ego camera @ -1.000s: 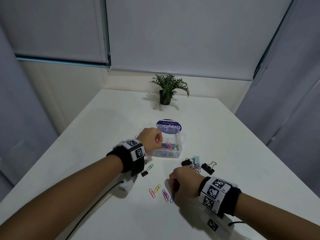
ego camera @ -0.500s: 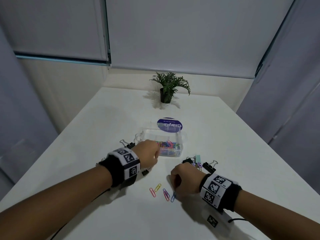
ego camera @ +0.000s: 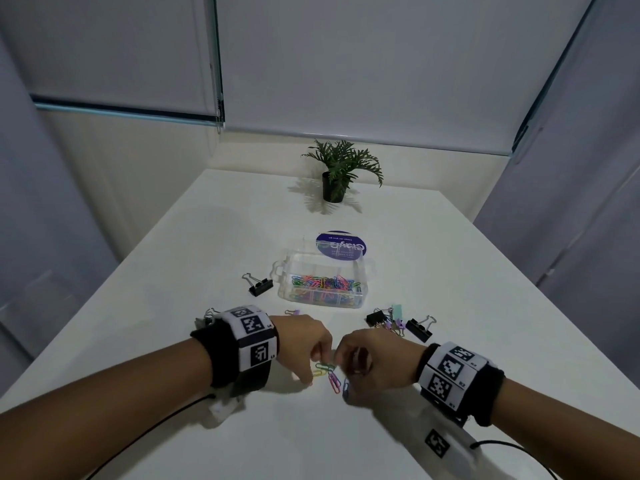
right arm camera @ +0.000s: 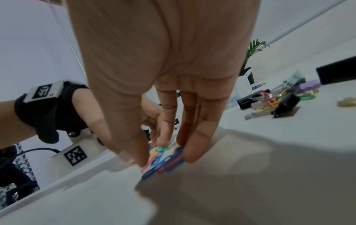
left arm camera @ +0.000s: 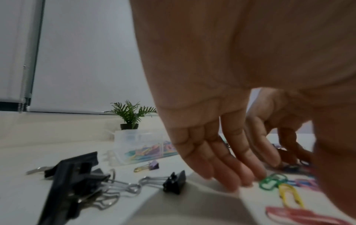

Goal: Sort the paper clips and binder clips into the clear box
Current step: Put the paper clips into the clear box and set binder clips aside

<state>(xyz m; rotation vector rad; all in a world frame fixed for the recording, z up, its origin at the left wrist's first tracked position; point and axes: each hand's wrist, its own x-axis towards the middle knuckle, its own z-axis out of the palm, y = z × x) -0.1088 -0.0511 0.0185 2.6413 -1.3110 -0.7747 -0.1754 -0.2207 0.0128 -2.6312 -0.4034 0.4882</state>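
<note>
Clear box lid open at table centre, coloured paper clips inside, loose paper clips at its 6 o'clock, black binder clip at 9 o'clock, binder clip cluster at 4 o'clock

A white desk carries a clear box of colored paper clips, a potted plant, black binder clips, small pastel clips and loose paper clips, about five, partly hidden.
</note>
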